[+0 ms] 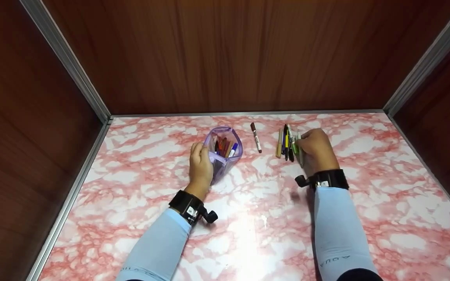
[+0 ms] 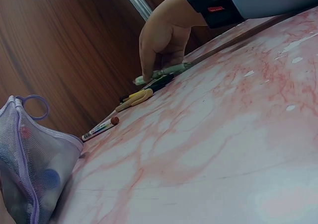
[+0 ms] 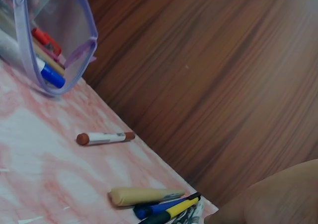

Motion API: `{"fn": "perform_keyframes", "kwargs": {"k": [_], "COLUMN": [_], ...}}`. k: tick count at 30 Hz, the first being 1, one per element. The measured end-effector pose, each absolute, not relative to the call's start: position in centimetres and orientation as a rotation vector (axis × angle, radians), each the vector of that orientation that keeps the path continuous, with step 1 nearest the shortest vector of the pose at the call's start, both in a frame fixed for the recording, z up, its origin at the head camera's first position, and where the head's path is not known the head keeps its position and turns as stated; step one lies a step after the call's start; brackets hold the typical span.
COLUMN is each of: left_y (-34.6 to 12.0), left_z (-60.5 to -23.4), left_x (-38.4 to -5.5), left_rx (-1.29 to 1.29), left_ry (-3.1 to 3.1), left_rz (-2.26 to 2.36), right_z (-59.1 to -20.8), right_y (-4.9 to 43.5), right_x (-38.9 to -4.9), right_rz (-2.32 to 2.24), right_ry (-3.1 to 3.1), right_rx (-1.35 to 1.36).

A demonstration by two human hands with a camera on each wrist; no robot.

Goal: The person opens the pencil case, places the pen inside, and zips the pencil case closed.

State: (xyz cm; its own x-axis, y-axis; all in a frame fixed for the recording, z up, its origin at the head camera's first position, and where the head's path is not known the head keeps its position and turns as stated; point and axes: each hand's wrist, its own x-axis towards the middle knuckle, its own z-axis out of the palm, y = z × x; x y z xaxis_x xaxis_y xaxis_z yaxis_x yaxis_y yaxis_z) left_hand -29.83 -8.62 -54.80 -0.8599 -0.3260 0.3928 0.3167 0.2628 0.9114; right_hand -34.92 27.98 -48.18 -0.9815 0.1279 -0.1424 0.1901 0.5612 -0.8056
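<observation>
My left hand [image 1: 201, 168] grips the near left side of a purple mesh pencil pouch [image 1: 222, 166], its mouth open. Inside stand several pens and markers, among them a blue-capped marker [image 1: 233, 150] and a red pen [image 3: 46, 41]. Over to the right, my right hand [image 1: 318, 148] pinches a pale green pen [image 2: 171, 71] at the right end of a row of pens. Beside its fingers lie a tan marker [image 3: 144, 195], a yellow-and-black pen [image 1: 286, 146] and other dark pens. The right fingertips are mostly hidden in the head view.
A white marker with brown ends [image 1: 256, 137] lies alone between the pouch and the row. The red-and-white marbled table [image 1: 264, 218] is bounded by a brown wood-grain panel [image 1: 225, 58] at the back and similar panels on both sides, with grey metal edging.
</observation>
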Motion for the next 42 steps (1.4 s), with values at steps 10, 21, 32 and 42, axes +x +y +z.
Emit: {"fn": "perform_keyframes", "kwargs": {"k": [10,21,32,42], "left_y": [-8.7,-8.7,-8.6,-8.6], "left_z": [-54.7,-54.8,-54.9,-55.0], "left_x": [-29.8,-29.6,-29.9,-30.1], "left_rx": [0.014,-0.018,-0.062,-0.093], "left_ry": [-2.037,-2.034,-1.991,-2.002], "left_rz": [-1.637,-1.649,-1.742,-1.752], "right_z": [-46.5,-47.3,-48.6,-50.6], "right_y": [25.6,21.0,17.1,13.2], "right_x": [-36.1,-36.2,-35.9,-35.2], "right_rz": [-1.538,-1.835,-2.154,-2.321], "right_ry": [2.736,2.607,2.425,2.300], "right_rx": [0.121,-0.032,-0.044,-0.004]}}
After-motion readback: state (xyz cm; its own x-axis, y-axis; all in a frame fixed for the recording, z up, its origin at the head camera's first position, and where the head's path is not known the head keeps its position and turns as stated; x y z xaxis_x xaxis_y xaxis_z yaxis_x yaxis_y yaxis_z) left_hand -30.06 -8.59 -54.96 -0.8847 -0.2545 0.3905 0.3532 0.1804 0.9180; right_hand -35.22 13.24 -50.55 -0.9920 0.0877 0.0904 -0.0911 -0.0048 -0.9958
